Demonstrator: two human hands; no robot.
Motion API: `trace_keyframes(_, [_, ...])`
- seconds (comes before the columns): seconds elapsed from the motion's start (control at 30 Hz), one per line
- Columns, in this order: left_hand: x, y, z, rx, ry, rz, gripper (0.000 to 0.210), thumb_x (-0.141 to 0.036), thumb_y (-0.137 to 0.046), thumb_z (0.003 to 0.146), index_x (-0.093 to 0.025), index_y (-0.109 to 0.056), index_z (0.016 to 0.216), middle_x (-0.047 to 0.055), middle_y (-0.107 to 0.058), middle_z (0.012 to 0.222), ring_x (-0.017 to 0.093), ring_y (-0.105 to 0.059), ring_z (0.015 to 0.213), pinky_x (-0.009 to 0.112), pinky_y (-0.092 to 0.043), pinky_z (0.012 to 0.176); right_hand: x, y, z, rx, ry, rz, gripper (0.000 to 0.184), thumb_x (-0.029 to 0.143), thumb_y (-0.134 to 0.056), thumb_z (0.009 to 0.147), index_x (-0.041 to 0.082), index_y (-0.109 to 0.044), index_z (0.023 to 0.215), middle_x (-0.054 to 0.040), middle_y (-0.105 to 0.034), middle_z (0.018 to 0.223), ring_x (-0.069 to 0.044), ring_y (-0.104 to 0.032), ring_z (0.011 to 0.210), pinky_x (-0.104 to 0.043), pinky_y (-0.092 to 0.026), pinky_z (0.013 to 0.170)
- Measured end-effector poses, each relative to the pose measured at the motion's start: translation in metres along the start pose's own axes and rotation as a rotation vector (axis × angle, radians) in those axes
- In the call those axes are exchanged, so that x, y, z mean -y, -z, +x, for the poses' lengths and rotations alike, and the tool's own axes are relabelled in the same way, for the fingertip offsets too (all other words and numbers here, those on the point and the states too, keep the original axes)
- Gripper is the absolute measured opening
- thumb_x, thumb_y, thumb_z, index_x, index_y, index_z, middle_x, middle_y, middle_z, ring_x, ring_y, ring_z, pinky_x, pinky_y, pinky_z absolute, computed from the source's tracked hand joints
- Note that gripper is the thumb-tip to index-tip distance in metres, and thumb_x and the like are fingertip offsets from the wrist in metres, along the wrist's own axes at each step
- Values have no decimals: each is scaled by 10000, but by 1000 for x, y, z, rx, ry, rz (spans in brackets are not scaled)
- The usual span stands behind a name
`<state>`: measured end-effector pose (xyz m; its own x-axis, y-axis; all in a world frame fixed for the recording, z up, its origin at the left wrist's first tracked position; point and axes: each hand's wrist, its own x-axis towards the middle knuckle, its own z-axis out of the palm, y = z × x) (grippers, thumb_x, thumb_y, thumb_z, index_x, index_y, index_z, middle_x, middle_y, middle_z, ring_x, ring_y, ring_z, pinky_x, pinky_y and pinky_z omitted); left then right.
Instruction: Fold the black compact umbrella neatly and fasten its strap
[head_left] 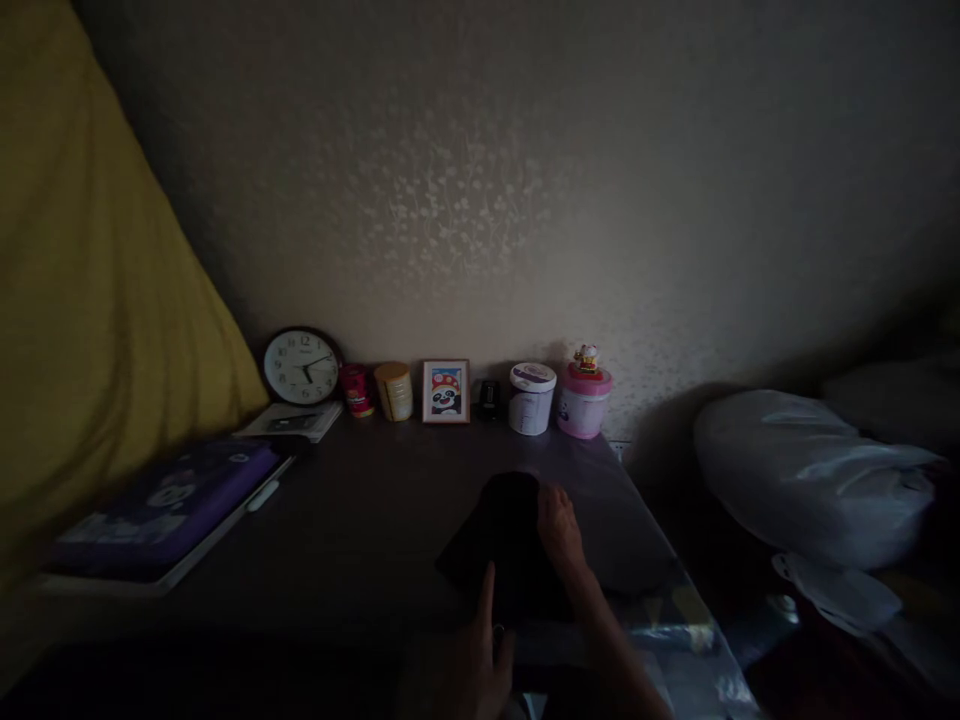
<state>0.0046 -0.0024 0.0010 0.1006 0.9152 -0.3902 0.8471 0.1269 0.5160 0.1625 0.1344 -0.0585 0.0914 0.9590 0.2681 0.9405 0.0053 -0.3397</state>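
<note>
At the far left a yellow curtain [82, 300] is seen hanging beside the table [352, 540]. A purple case [161, 505] is laid on the table's left part, with a white booklet [292, 420] behind it. Along the wall a row is set out: a clock [301, 366], a red tin [357, 389], a yellow jar [394, 390], a framed picture [445, 391], a small dark object [490, 399], a white tub [532, 398] and a pink tub [583, 400] topped by a small figure [586, 358].

Near the table's front edge, right of the middle, a dark cloth [506, 545] is spread flat. The left hand [484, 660] is placed at the cloth's near edge, one finger stretched out onto it; whether anything is pinched cannot be told in the poor light. The right hand [561, 530] is laid open and flat on the cloth's right side, fingers extended, nothing grasped. The cloth's material is perhaps fabric, though the dimness leaves this unsure.

To the right, off the table, a white bag [810, 470] is seen lying.
</note>
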Motion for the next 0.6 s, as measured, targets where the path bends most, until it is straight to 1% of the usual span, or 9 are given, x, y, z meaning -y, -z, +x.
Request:
trace_keyframes(0.07, [-5, 3, -1, 5, 15, 8, 623, -327, -353, 857, -271, -21, 1381, 69, -632, 1080, 219, -614, 905, 340, -417, 786, 2, -1, -18, 64, -23, 14, 365, 240, -324, 881, 119, -479, 1188, -139, -550, 1165, -208, -497, 1102, -320, -374, 916])
trace_keyframes(0.1, [-6, 5, -2, 9, 17, 14, 629, -322, -357, 856, -261, -18, 1382, 79, -634, 1073, 224, -619, 888, 343, -425, 772, 5, -1, -26, 93, -34, 18, 361, 262, -348, 874, 131, -486, 1180, -139, -547, 1167, -217, -505, 1092, -317, -384, 900])
trace_keyframes(0.2, [-11, 8, -4, 11, 7, 11, 631, -294, -359, 856, -212, -25, 1385, 100, -651, 1025, 208, -630, 834, 301, -442, 723, 20, -2, -42, 151, -79, 25, 378, 318, -401, 848, 156, -490, 1179, -143, -516, 1207, -250, -477, 1129, -329, -388, 887])
trace_keyframes(0.3, [-16, 10, -8, 6, -6, 33, 626, -249, -358, 851, -173, -41, 1386, 117, -662, 977, 200, -630, 823, 277, -447, 706, 34, 0, -43, 155, -179, 47, 517, 413, -381, 845, 93, -414, 1249, -183, -516, 1185, -282, -469, 1130, -352, -391, 875])
trace_keyframes(0.4, [-19, 8, -9, 8, -20, 51, 640, -202, -363, 835, -177, -38, 1385, 131, -651, 991, 215, -625, 834, 292, -455, 695, 41, 2, -38, 163, -237, 63, 644, 483, -366, 831, 23, -348, 1281, -212, -514, 1167, -307, -468, 1120, -373, -383, 875])
trace_keyframes(0.5, [-19, -3, -6, -16, -19, 47, 652, -122, -351, 812, -202, -52, 1385, 138, -630, 1029, 226, -623, 826, 314, -468, 679, 45, 4, -34, 176, -261, 50, 708, 497, -384, 816, -32, -317, 1282, -242, -503, 1156, -325, -461, 1117, -375, -387, 856])
trace_keyframes(0.6, [-18, -15, 0, -59, -23, 28, 634, -47, -288, 798, -202, -100, 1383, 153, -625, 1020, 215, -625, 792, 322, -480, 695, 51, 5, -33, 169, -289, 37, 774, 505, -423, 790, -71, -278, 1287, -267, -490, 1152, -338, -460, 1109, -371, -405, 817])
